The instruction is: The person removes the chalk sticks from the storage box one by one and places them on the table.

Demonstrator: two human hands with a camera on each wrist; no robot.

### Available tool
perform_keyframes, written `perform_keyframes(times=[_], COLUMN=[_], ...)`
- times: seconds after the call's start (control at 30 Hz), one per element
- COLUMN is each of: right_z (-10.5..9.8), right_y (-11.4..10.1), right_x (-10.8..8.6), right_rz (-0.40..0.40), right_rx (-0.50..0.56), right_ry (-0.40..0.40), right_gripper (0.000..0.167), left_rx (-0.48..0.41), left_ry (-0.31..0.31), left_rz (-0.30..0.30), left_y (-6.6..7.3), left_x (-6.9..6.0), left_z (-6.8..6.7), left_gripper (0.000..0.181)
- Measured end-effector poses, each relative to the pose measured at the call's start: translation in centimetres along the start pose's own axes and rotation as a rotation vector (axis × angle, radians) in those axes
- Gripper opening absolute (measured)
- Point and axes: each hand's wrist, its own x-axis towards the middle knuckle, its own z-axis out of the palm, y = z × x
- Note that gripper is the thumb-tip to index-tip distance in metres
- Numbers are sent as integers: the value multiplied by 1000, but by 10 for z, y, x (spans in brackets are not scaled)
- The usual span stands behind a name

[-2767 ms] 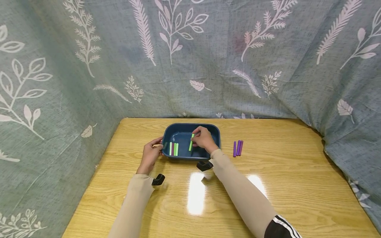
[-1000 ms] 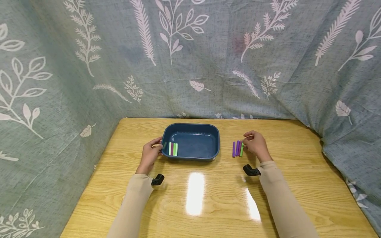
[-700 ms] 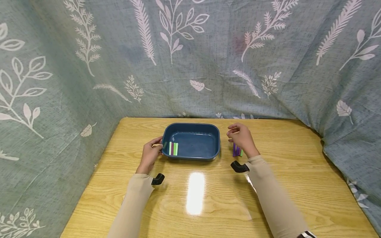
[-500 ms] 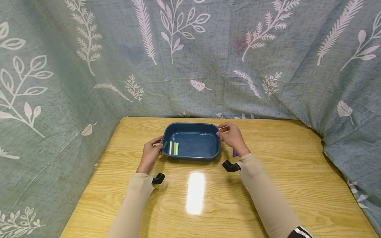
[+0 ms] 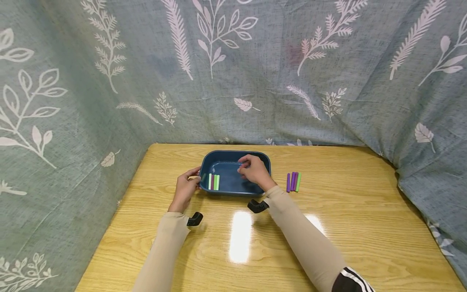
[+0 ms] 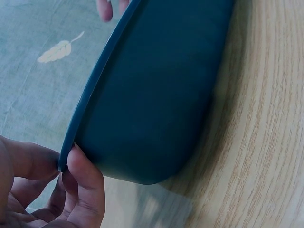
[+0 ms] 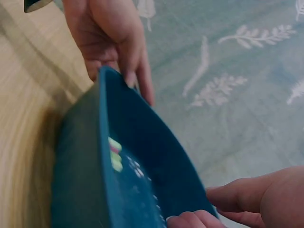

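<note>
Left hand point(image 5: 185, 190) pinches tray point(image 5: 230, 182) by its left rim; right hand point(image 5: 255, 171) hangs over tray, fingers loosely bent, thumb and forefinger apart.

A glossy wooden table point(image 5: 365, 223) with a yellowish grain carries a dark blue bin point(image 5: 230, 178) near its back edge, the bin's long sides running roughly along that edge. To the right of the bin, directly on the wood, lies a short row of sticks: a purple stick point(image 5: 288, 182) just beside two more in purple shades, with a green stick point(image 5: 298, 182) at the right end. Bright patches of glare point(image 5: 240, 237) shine on the surface nearer the front
</note>
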Motion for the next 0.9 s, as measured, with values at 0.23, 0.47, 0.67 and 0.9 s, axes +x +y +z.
perform_keyframes(times=[0.23,0.47,0.67,0.9], right_z=[26,50,63,71], right_y=[-2,2,7,6], right_x=[8,21,29,32], right_rz=[5,15,42,37], right_rx=[45,-21,-68,-150], right_ry=[-54,-89,-104,-130], right_gripper=[35,39,40,46], left_rx=[-13,-6,-12,-11], left_ry=[-2,-10,-15,-19], left_rz=[6,0,-4,-2], left_y=[2,1,0,0], left_x=[-2,-2,-1,0], left_z=[1,0,-1,-1], left_gripper=[43,43,43,43])
